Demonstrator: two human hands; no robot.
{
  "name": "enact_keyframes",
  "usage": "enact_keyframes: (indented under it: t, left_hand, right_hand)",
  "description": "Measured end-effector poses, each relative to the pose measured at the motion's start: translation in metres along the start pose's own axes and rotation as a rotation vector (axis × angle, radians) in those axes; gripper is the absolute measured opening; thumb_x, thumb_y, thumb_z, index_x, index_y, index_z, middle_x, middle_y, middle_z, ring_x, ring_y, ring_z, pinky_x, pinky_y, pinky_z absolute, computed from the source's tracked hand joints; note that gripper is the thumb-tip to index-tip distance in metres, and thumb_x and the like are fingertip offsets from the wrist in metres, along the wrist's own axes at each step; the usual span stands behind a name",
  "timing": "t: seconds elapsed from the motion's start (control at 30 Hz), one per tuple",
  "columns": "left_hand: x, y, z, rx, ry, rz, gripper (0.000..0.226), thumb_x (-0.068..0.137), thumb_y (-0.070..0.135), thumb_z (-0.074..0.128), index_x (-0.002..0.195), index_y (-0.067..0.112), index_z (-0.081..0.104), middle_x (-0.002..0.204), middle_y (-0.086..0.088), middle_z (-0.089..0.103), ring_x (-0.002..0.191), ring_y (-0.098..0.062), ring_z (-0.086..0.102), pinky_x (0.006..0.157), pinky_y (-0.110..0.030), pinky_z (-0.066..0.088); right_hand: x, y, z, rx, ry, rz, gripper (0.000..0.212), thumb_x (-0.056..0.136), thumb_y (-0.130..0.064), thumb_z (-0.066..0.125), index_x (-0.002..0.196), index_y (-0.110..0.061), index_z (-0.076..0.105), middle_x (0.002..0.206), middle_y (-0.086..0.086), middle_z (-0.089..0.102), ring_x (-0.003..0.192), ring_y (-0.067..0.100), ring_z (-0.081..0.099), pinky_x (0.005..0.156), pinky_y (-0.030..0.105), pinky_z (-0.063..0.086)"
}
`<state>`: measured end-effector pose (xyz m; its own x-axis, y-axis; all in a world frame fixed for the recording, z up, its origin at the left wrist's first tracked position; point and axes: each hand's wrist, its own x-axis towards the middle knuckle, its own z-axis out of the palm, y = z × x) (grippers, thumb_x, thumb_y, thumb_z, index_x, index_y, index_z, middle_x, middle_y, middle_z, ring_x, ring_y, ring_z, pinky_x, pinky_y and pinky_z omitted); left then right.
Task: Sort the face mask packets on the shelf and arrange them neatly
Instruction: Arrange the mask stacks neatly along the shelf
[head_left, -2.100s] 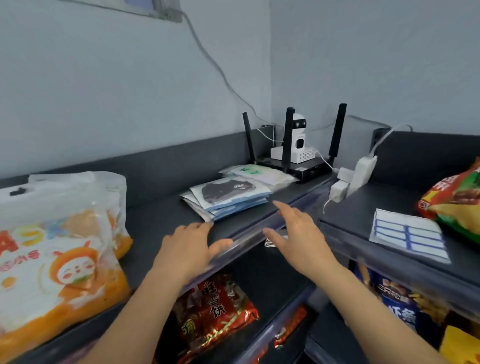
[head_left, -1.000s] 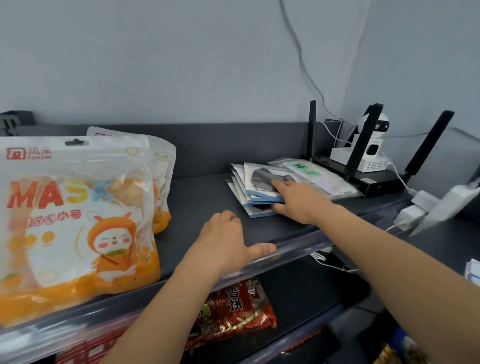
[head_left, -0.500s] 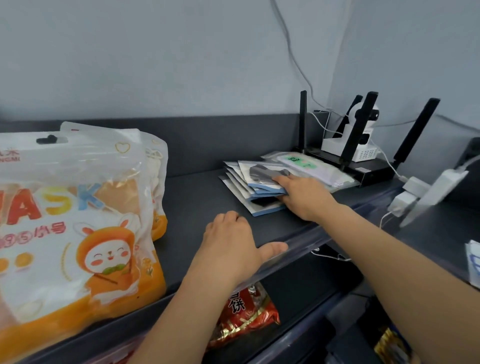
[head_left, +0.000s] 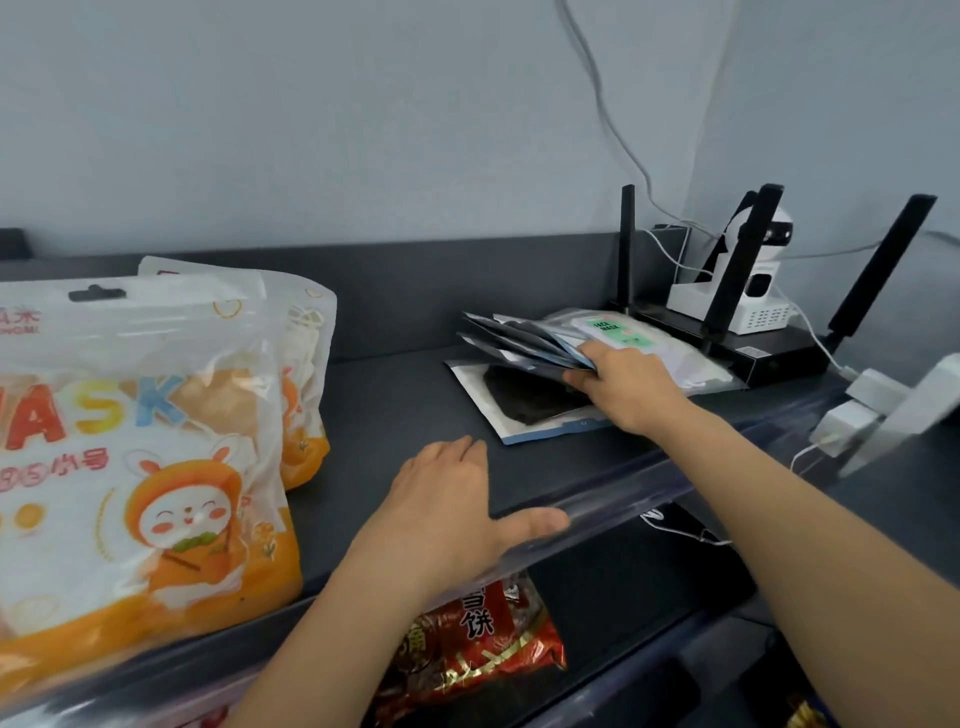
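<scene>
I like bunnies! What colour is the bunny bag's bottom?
Orange; the bunny bag shows best in the head view.

Two big orange mask bags (head_left: 156, 467) stand at the left. One flat packet (head_left: 524, 410) lies on the shelf (head_left: 405, 405), with about five fanned packets (head_left: 514, 343) above it and one green-label packet (head_left: 618, 332) to the right. Far right are one router (head_left: 769, 358) and one camera (head_left: 753, 291). One red snack bag (head_left: 483, 644) lies below.
</scene>
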<state>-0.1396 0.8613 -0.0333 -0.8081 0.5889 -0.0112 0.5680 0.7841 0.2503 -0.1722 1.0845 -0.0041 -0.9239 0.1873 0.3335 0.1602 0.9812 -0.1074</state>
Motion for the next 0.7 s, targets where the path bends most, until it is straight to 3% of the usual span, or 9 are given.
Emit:
enact_keyframes:
  t: [0.13,0.27,0.3,0.37,0.43,0.5,0.6,0.7]
  left_hand:
    - [-0.002,0.011,-0.011,0.09,-0.102,-0.054,0.117,0.059,0.084,0.016,0.15,0.012,0.008,0.158,-0.004,0.014,0.144,-0.02,0.014,0.117,-0.038,0.017]
    - [0.02,0.018,-0.034,-0.112,-0.139,-0.196,0.104,0.069,0.08,0.014,0.139,0.006,0.034,0.137,-0.009,0.047,0.125,-0.023,0.045,0.099,-0.033,0.036]
    - [0.03,0.018,-0.038,-0.174,-0.113,-0.223,0.098,0.076,0.078,0.016,0.135,0.004,0.04,0.132,-0.01,0.051,0.12,-0.023,0.048,0.094,-0.031,0.036]
    - [0.052,0.015,-0.046,-0.289,-0.073,-0.297,0.091,0.083,0.074,0.019,0.134,0.003,0.044,0.135,-0.01,0.049,0.121,-0.024,0.047,0.098,-0.033,0.035]
    - [0.07,0.011,-0.049,-0.48,-0.067,-0.38,0.09,0.083,0.075,0.026,0.139,0.006,0.041,0.141,-0.008,0.046,0.124,-0.024,0.046,0.105,-0.035,0.036]
    - [0.083,0.009,-0.052,-0.745,-0.07,-0.436,0.091,0.079,0.077,0.032,0.139,0.009,0.04,0.137,-0.007,0.05,0.12,-0.021,0.048,0.102,-0.035,0.04]
    - [0.099,0.008,-0.055,-1.247,-0.054,-0.57,0.105,0.077,0.081,0.03,0.145,0.002,0.024,0.143,-0.019,0.041,0.127,-0.029,0.044,0.101,-0.04,0.037]
    - [0.108,0.009,-0.053,-1.641,0.068,-0.655,0.093,0.083,0.068,0.047,0.144,0.003,0.023,0.137,-0.019,0.044,0.107,-0.03,0.057,0.082,-0.049,0.048]
  right_hand:
    - [-0.001,0.003,-0.001,0.012,0.012,-0.025,0.033,0.097,-0.041,0.042,0.113,-0.013,0.051,0.111,0.017,0.062,0.099,0.036,0.056,0.07,0.035,0.034]
    - [-0.003,0.004,-0.002,-0.023,0.02,-0.062,0.036,0.098,-0.041,0.038,0.116,-0.012,0.049,0.113,0.016,0.061,0.1,0.036,0.055,0.069,0.035,0.033]
    - [-0.003,0.005,-0.002,-0.03,0.02,-0.071,0.036,0.098,-0.041,0.037,0.117,-0.012,0.048,0.114,0.016,0.06,0.1,0.036,0.055,0.069,0.035,0.033]
    - [-0.003,0.006,-0.002,-0.035,0.031,-0.091,0.036,0.098,-0.042,0.037,0.115,-0.012,0.048,0.114,0.016,0.061,0.099,0.036,0.056,0.069,0.036,0.034]
    - [-0.003,0.009,-0.001,-0.024,0.041,-0.106,0.035,0.097,-0.042,0.038,0.113,-0.012,0.048,0.113,0.016,0.061,0.098,0.037,0.057,0.069,0.037,0.036]
    - [-0.001,0.012,0.0,0.006,0.042,-0.112,0.035,0.097,-0.042,0.039,0.113,-0.012,0.048,0.113,0.016,0.061,0.099,0.036,0.057,0.07,0.037,0.037]
    - [0.0,0.014,0.001,0.021,0.042,-0.13,0.036,0.097,-0.042,0.04,0.114,-0.012,0.048,0.115,0.016,0.06,0.1,0.036,0.057,0.073,0.038,0.04]
    - [0.0,0.017,0.001,0.035,0.024,-0.149,0.036,0.097,-0.041,0.04,0.115,-0.012,0.048,0.115,0.016,0.059,0.099,0.037,0.056,0.069,0.037,0.037]
